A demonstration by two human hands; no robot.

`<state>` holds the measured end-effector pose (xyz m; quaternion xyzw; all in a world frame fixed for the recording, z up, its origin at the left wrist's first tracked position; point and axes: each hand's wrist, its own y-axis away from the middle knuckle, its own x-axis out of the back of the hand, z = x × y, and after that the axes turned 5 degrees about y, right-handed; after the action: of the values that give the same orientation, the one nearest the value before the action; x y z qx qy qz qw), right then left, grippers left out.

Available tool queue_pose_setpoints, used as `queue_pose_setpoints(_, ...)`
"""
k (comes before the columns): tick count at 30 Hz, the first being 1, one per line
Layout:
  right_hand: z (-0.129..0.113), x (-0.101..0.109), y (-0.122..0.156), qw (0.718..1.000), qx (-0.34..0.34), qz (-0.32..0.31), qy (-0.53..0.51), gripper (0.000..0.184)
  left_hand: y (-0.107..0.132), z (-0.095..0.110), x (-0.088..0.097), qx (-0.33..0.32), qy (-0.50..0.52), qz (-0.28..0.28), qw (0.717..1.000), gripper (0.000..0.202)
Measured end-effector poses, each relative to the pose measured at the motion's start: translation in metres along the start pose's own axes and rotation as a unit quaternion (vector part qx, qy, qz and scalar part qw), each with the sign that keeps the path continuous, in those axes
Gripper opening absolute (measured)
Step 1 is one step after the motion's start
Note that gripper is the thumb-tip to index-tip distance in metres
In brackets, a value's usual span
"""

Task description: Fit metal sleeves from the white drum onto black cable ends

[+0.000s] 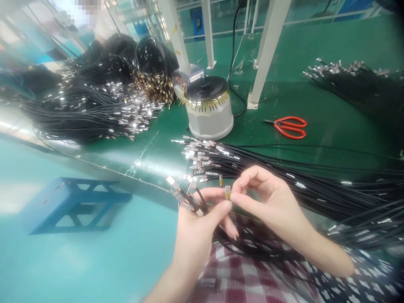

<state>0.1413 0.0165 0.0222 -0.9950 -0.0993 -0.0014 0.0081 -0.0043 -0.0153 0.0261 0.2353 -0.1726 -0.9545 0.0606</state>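
Observation:
My left hand [197, 227] is closed around a small bunch of black cables [189, 195] whose metal-tipped ends stick up past my fingers. My right hand [268, 202] pinches a small yellowish connector piece [227, 192] at the end of one cable, right against my left thumb tip. Both hands hover over my lap at the front edge of the green table [315, 105]. A larger bundle of black cables with silver ends [208, 158] lies on the table just behind my hands and runs off to the right.
A white round machine with a black top [208, 111] stands mid-table. Red-handled scissors [290, 126] lie to its right. Big heaps of black cables [94, 101] fill the left, and another bundle [353, 80] lies far right. A blue stool [75, 204] stands on the floor.

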Motion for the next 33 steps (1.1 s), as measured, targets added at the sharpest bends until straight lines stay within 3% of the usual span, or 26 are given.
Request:
queue_pose_setpoints(15, -0.0046, -0.0053, 0.0001, 0.998, -0.005, 0.039, 0.049, 0.018, -0.0012, -0.0019, 0.0000, -0.021, 0.000, -0.003, 1.000, 0.019)
queue_pose_setpoints(23, -0.0068, -0.0044, -0.0009, 0.998, -0.021, 0.030, 0.053, 0.020, -0.0046, -0.0004, -0.0017, -0.017, 0.009, -0.011, 1.000, 0.004)
queue_pose_setpoints(33, -0.0085, -0.0037, -0.0025, 0.999, -0.046, -0.001, -0.004, 0.019, -0.0090, 0.0002, 0.0055, 0.036, 0.029, -0.008, 0.999, 0.022)
